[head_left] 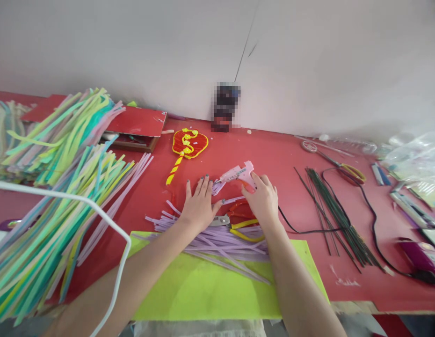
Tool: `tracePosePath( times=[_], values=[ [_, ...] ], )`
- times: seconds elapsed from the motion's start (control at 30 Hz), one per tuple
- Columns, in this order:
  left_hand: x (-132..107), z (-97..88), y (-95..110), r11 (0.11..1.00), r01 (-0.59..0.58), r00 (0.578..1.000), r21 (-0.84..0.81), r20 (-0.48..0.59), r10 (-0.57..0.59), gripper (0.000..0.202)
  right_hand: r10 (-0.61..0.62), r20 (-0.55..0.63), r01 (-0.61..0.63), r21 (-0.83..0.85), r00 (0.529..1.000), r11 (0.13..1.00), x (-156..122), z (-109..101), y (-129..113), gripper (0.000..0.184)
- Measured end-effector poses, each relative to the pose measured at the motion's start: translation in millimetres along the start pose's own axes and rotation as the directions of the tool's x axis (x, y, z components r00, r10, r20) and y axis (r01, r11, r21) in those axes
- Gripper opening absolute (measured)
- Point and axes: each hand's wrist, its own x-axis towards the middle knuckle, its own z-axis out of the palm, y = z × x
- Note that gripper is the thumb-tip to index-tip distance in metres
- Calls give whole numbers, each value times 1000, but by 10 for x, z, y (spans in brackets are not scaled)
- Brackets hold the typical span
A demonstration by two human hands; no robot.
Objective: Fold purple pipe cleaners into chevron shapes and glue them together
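Note:
My right hand (264,199) is closed around the handle of a pink glue gun (235,174), whose nozzle points left. Flat and palm down, my left hand (199,203) has its fingers stretched out just left of the nozzle. A small lilac bent piece (217,188) lies by its fingertips, under the nozzle. Between my wrists rest metal cutters (219,221) with yellow and orange-red handles. They lie on loose lilac pipe cleaners (217,241), which spread over a lime-green mat (203,295). Whether my left palm presses on anything is hidden.
Pastel pipe cleaners (80,187) heap up at left, crossed by a white cable (112,229). A red-and-yellow fan ornament (190,143) lies behind my left hand. Right stand dark green stems (329,210), scissors (351,172) and a black cord (370,206). A blurred dark object (225,106) leans against the wall.

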Motion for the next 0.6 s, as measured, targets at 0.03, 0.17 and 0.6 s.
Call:
tracePosePath(
  times=[0.03,0.17,0.6],
  values=[
    [-1,-3,1,1000,2,1000,-3,4,-2,65,-2,-1,2,1,1000,1000,0,-1,0,39],
    [-2,-6,0,1000,7,1000,-11,8,-7,65,-2,6,2,3,1000,1000,2,-6,-1,39],
    [2,16,-3,1000,0,1000,-29,-16,0,65,24,-6,-24,29,1000,999,0,-11,-7,39]
  ],
)
